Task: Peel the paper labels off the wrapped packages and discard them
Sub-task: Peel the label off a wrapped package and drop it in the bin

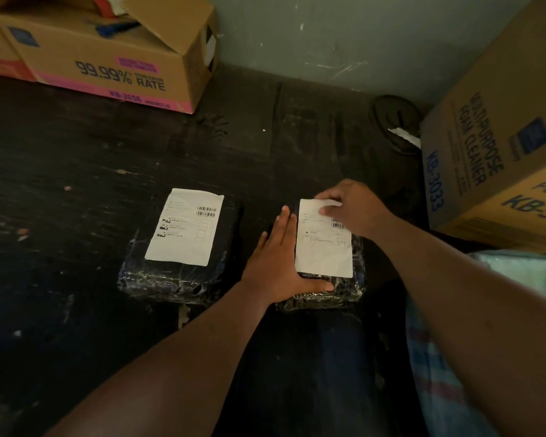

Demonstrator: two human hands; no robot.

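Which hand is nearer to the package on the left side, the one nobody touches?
Left. The left hand lies flat on the right package, beside the left package. The right hand pinches the label farther away.

I saw two black wrapped packages (171, 272) (328, 291) lying flat side by side, each bearing a white label (185, 227) (323, 247).

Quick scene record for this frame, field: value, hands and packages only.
left hand: flat, pressing the right package's left edge
right hand: pinching the far corner of the right label
right package: label mostly still stuck
left package: untouched, label fully on
surface: dark floor
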